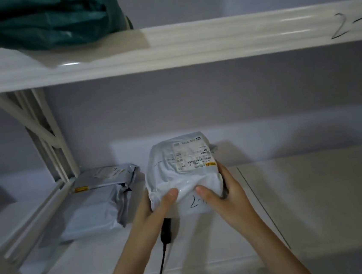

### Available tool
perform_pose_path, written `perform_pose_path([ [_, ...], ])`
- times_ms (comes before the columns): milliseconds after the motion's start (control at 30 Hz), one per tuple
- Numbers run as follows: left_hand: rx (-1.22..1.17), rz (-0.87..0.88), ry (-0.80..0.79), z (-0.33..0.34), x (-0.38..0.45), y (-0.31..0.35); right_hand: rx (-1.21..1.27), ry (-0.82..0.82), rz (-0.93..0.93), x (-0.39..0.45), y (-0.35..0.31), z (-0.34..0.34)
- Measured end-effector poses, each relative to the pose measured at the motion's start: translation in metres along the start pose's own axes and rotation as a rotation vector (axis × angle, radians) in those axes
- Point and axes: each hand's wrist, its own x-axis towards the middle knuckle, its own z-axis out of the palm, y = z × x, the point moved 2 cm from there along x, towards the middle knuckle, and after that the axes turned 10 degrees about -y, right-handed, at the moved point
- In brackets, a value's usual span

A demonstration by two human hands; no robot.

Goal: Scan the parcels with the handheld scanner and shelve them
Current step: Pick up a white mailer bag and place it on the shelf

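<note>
A white plastic-wrapped parcel (179, 170) with a printed barcode label and handwritten "2-" marking is held over the lower shelf (316, 200). My left hand (156, 208) grips its near left edge, thumb on top. My right hand (222, 197) grips its near right side, thumb on top. The black handle of the handheld scanner (166, 231) sticks out under my left hand, its cable (160, 270) trailing down toward me. Whether the left hand also holds the scanner is hidden.
Two grey parcels are stacked at the shelf's left: an upper parcel (106, 176) and a lower parcel (89, 211). A dark green bag (47, 19) lies on the upper shelf (188, 44), marked "2-" at the right. A white upright frame (48, 137) stands at left.
</note>
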Motion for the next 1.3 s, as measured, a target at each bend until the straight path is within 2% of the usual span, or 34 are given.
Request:
perform_pose_path([
  [167,0.114,0.175,0.009,0.015,-0.027,0.033,0.014,0.047,-0.052,-0.029,-0.047,-0.008],
  [300,0.144,0.250,0.005,0.020,-0.056,0.058,0.000,0.094,-0.093,-0.056,-0.089,-0.005],
  [567,0.147,0.372,-0.048,0.016,-0.130,0.121,-0.132,0.143,-0.161,-0.112,-0.180,0.015],
  [767,0.167,0.540,0.011,0.020,-0.158,0.177,-0.277,0.193,-0.291,-0.127,-0.247,0.020],
  [1033,0.234,0.750,-0.043,0.032,-0.136,0.244,-0.266,0.226,-0.424,-0.088,-0.306,0.002],
  [1300,0.357,0.732,-0.081,0.050,-0.045,0.274,-0.317,0.260,-0.344,0.003,-0.302,-0.047],
])
